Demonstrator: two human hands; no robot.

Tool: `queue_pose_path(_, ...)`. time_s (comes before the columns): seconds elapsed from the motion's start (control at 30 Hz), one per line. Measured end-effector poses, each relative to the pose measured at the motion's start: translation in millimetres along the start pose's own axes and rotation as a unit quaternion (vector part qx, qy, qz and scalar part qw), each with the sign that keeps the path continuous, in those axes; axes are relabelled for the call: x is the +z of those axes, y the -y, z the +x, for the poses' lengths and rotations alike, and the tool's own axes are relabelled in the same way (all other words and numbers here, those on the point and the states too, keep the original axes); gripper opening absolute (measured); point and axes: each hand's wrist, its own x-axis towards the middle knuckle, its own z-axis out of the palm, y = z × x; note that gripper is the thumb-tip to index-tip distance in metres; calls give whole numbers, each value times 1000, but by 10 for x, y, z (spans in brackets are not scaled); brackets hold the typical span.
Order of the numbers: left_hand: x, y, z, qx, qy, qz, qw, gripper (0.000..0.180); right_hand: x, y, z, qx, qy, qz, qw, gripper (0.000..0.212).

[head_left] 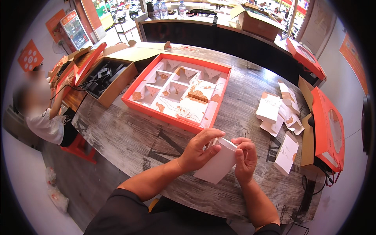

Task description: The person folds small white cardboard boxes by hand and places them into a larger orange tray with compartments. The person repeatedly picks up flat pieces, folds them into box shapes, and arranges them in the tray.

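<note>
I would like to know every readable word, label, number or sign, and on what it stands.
I quote no printed wording, only locate it.
White cardboard box in left hand and right hand: no lettering visible.
White rectangular carton with orange patch, at right: dark marks, too small to read.
Orange wall sign with white dots: any lettering too small.
Glass-fronted fridge: header print, unquoted.

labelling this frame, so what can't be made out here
In the head view:
Inside of the held white box: hidden by its walls.
Some fingers of the left hand: hidden by the hand itself.
Right sleeve: cut off by the lower edge.
Dark object, far right: partly lost in the rim.
</note>
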Motion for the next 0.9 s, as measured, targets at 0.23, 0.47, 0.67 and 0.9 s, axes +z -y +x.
queue_pose_path(0.23,-23,10,-48,-87,-11,-46,995,32,27,-37,11,-37,32,-52,997,32)
queue_pose_path(0.47,55,46,-37,-102,-10,-205,973,25,23,37,12,-37,41,-73,996,36)
queue_pose_path(0.67,32,6,-59,-137,-1,-248,959,15,27,15,0,-53,40,-85,994,33)
queue_pose_path(0.9,0,49,-66,-160,17,-261,952,17,37,10,28,-103,57,-118,986,33)
